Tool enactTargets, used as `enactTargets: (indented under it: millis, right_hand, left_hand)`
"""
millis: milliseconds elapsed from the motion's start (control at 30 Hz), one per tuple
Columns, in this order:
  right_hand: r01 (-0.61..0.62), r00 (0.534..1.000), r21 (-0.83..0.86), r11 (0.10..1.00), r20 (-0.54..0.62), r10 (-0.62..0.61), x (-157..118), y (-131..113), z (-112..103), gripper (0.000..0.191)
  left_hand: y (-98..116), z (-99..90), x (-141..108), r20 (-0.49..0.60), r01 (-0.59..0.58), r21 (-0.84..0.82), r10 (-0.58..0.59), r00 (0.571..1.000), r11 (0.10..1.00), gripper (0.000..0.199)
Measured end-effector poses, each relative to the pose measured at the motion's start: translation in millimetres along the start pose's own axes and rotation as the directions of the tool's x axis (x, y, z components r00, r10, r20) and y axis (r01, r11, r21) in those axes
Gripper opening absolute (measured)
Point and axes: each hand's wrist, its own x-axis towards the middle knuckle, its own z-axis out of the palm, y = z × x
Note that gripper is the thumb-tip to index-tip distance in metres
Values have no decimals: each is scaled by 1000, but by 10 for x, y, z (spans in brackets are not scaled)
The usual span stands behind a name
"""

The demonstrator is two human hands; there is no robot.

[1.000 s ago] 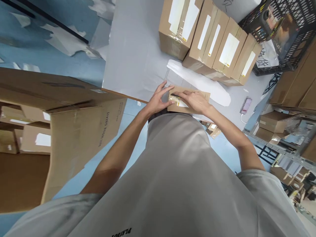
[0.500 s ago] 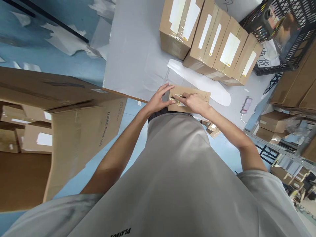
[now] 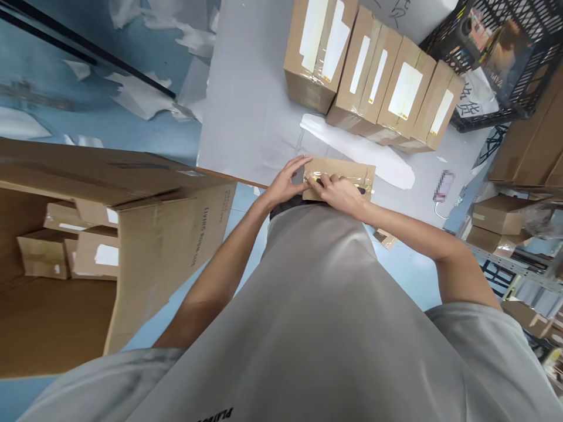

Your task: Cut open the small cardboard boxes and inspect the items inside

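Note:
A small brown cardboard box [image 3: 341,166] with shiny clear tape lies at the near edge of the grey table, close to my body. My left hand [image 3: 285,183] rests at its left end, thumb and fingers spread apart around the corner. Over the middle of the box, my right hand [image 3: 336,190] is closed round a dark, thin object [image 3: 362,190], whose end sticks out to the right of the hand. What kind of object it is cannot be made out. The fingertips of my right hand are near the taped left end.
Several taped boxes with white labels [image 3: 405,91] stand in a row at the table's back. Behind them is a black crate [image 3: 519,108]. A white sheet [image 3: 378,153] lies before them. A large open carton [image 3: 145,258] holding boxes is at the left, shelves [image 3: 523,269] at the right.
My right hand has shifted slightly left and down over the box, and the dark object now shows in it. The view has shifted a little, moving the large carton rightward.

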Motion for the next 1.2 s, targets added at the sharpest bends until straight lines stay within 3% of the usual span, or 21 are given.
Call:
enactTargets:
  millis: [167,500,633,733,833,967,1067,1200]
  right_hand:
    - [-57,998,-59,997,26,58,-131,160,150,66]
    - [-213,961,-57,975,168,219,-799,713,420,70]
    - [-244,952,-39,969,182,247,-911,833,560,73]
    - [-252,957,4,968,146,249,-857,796,635,73]
    - [-240,967,45,970,95,235,-690,656,634,72]
    - [-170,985,76,983,28,168,-374,432,517,72]
    - [-145,989,80,986,-5,146,-209,315,401,72]
    - [-144,989,68,987,-6,144,-248,275,317,70]
  left_hand:
    - [39,-7,-6,-12,19,14,-19,1000,1000,106]
    - [0,79,31,-3,-12,-16,12,1000,1000,109]
    - [-20,122,10,-17,-26,8,26,1000,1000,109]
    - [-63,36,-20,-30,-19,18,20,999,1000,106]
    - [-113,-164,-21,-78,-2,36,5,997,999,96]
    - [-118,-384,45,-285,40,225,27,958,974,76]
    - [-87,-394,89,-416,84,351,75,906,933,74]
    - [-54,-306,91,-450,96,413,112,886,906,78]
